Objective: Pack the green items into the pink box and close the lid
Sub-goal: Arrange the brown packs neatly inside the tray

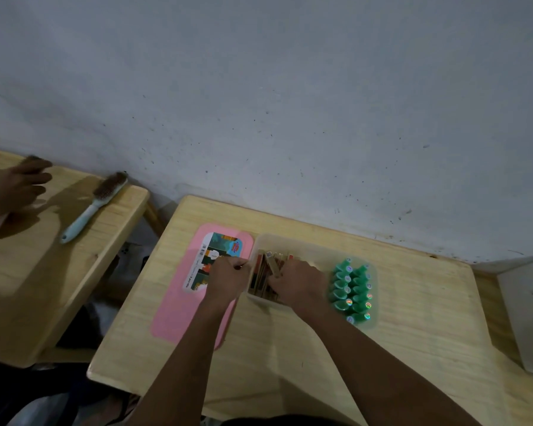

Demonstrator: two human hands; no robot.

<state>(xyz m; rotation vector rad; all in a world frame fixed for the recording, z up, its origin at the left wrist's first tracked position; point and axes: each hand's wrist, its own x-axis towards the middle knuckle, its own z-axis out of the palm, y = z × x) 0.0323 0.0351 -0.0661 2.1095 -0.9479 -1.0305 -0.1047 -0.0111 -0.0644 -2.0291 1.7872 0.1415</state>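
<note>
Packing looks well along: smooth green bottles (pixel 353 290) stand in rows in the right end of the frosted plastic box (pixel 290 241), while the flat, glossy pink lid (pixel 179 302) lies off on the wooden tabletop (pixel 290 364). The left hand (pixel 228 279) has its grip curled on the box's left wall, and the right hand (pixel 299 284) has its grip closed on slim brown cartons (pixel 265 269) inside

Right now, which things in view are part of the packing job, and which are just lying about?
Job: green bottles, box, pink lid, left hand, right hand.

Lying about: brown packs in the box (not green), brush on the next desk, another person's hand, white board at right.
</note>
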